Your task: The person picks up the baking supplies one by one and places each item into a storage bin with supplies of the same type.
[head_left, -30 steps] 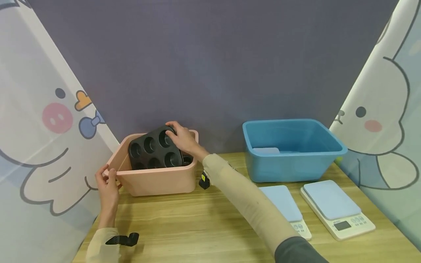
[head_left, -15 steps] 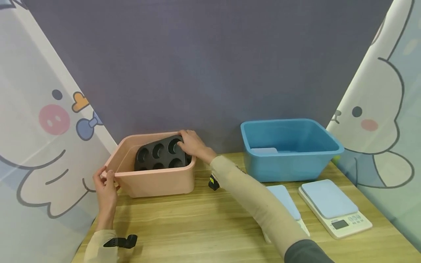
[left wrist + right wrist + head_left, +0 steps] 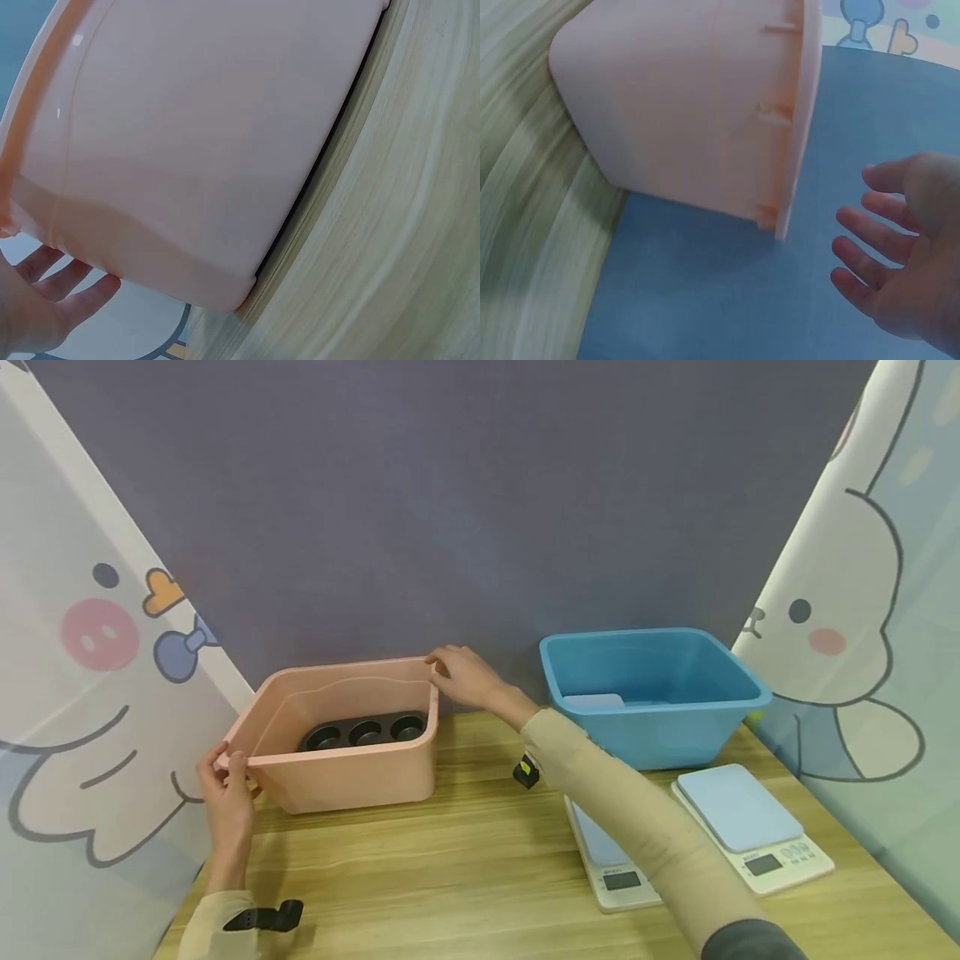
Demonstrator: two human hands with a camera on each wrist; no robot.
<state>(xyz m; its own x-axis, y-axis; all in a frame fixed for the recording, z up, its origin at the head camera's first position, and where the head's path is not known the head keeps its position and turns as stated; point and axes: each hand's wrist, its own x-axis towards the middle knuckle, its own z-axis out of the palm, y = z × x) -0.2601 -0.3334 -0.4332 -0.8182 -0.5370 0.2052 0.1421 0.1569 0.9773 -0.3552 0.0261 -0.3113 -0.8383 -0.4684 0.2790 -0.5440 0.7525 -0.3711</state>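
Observation:
A pink plastic bin (image 3: 341,779) stands at the left of the table. Inside it sits a dark muffin pan (image 3: 348,729); its far row of cups shows, and the front wall hides the rest. My left hand (image 3: 227,806) grips the bin's front left corner, thumb and fingers about the rim. In the left wrist view, the fingertips (image 3: 94,295) lie against the bin's outer wall. My right hand (image 3: 468,677) hovers by the bin's back right corner, fingers loosely bent and holding nothing. A gap between that hand and the rim shows in the right wrist view.
A blue bin (image 3: 637,731) stands at the back right with a pale flat item (image 3: 594,701) in it. Two kitchen scales lie before it, the left scale (image 3: 622,881) partly under my right sleeve, the right scale (image 3: 750,827) beside it. A grey backdrop (image 3: 450,510) rises behind.
The right hand lowered the muffin pan into the pink bin, let go of it and moved off to the right. The left hand keeps its hold on the rim.

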